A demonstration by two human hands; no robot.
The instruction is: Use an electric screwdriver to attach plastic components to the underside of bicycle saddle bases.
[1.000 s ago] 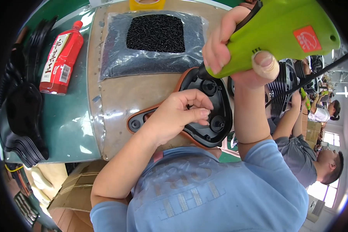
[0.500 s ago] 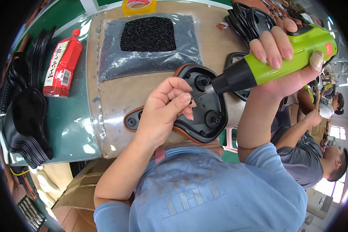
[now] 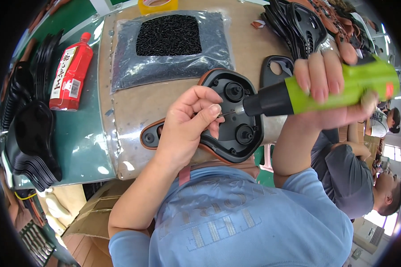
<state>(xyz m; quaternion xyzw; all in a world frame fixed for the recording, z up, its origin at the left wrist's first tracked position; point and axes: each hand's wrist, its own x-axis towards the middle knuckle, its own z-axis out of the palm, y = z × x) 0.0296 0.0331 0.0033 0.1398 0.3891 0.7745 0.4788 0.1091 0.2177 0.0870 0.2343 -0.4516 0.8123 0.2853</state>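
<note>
A bicycle saddle lies underside up at the table's near edge, its black plastic base showing two round bosses and a brown rim. My left hand is over its middle, thumb and fingers pinched on a tiny dark screw, mostly covered by the fingertips. From the right, my right hand grips a green electric screwdriver with a black nose. Its thin bit reaches leftward over the saddle to my left fingertips. The right hand and the tool's rear are slightly blurred.
Behind the saddle lies a clear bag of black screws, with yellow tape beyond. At left are a red bottle and stacked black saddle bases. More black bases lie back right. Another person sits at right.
The screwdriver and my right hand have shifted slightly right and down, and the tool is more level. My left hand stays pinched over the saddle. The person at right has lowered their raised arm.
</note>
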